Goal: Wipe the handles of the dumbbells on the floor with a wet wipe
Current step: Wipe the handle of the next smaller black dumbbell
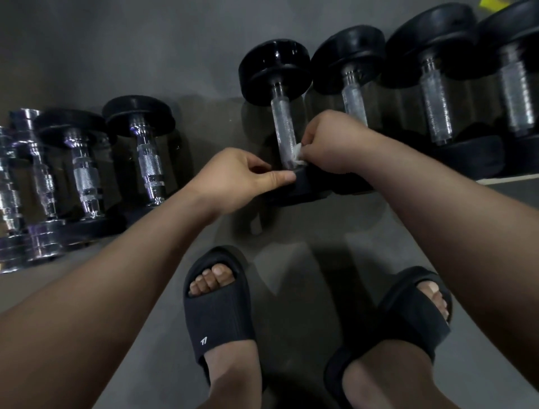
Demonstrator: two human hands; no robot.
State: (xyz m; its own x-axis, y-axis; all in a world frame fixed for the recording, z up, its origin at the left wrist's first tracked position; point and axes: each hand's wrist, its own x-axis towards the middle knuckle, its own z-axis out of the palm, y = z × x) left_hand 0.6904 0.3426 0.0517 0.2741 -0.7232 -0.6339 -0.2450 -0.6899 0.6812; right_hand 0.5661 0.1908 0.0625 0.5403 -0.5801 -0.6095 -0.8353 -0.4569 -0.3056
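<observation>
A row of dumbbells lies on the smooth grey floor (145,43), handles running near to far. The right hand (329,143) is closed on a crumpled white wet wipe (297,153), pinching it between thumb and fingertips and pressing it against the near end of the knurled silver metal handle (283,128) of the black round-headed dumbbell in the middle of the row (274,67). The wipe sits just above the collar where that handle meets the near black head (303,184). The left hand (236,178) holds nothing; its fingers are curled narrow, and its thumb tip touches the left edge of that near head.

To the right lie three more black round-headed dumbbells (431,43), bigger, with matt rubbery-looking heads and long cross-hatched steel handles that catch the light; they lie side by side, close together. To the left, well apart from the wiped one, lie smaller chrome adjustable dumbbells with thin black plates (140,116), with shiny bars that have a short knurled grip in the middle and ringed collars. The leftmost ones are blurred.

Nearest the camera, two feet wear black moulded foam slide sandals (215,315) with wide open-toe straps. The left sandal carries a small white logo on the strap, two slanted strokes, too small to read as letters. A scrap of yellow-green something (493,3) shows at the far right edge
</observation>
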